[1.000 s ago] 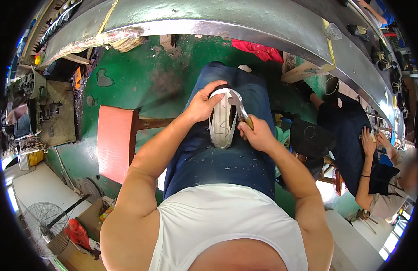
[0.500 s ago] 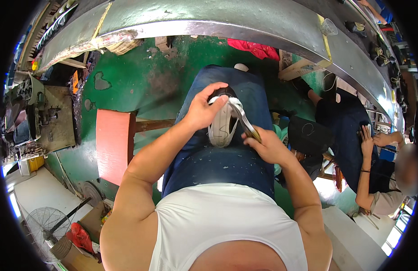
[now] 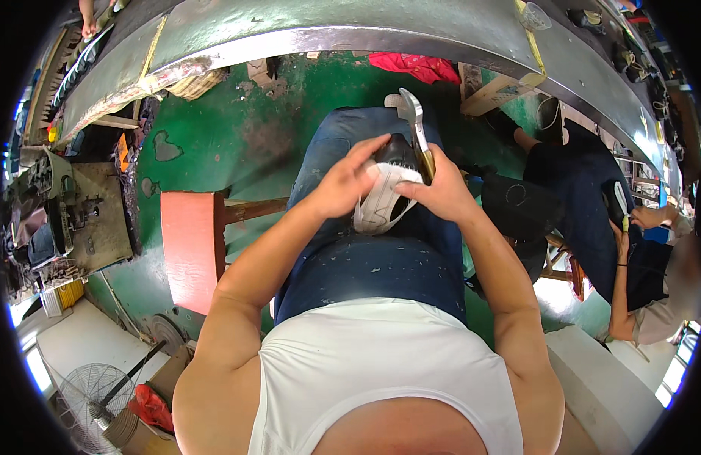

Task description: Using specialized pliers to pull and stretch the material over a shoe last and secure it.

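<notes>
A white shoe upper (image 3: 375, 206) with dark line markings sits between my hands above my lap. A black rounded form (image 3: 397, 150) shows at its far end, beside a frayed white edge. My left hand (image 3: 347, 182) grips the left side of the upper, thumb on top and fingers towards the black form. My right hand (image 3: 441, 186) holds a hand tool with a curved silver head (image 3: 416, 114) and a yellowish handle, head pointing away from me. The right thumb presses on the upper's frayed edge. Fingers beneath the shoe are hidden.
A long metal-edged bench (image 3: 328, 36) crosses the far side. A reddish seat (image 3: 190, 246) stands to my left, a fan (image 3: 97, 402) at lower left. At right, a co-worker's hand (image 3: 622, 241) is near a dark shoe piece. Red cloth (image 3: 415, 67) lies under the bench.
The tool has swung away from the shoe's frayed edge, so its head now points to the far side. My right hand has moved up and in, its thumb onto the upper.
</notes>
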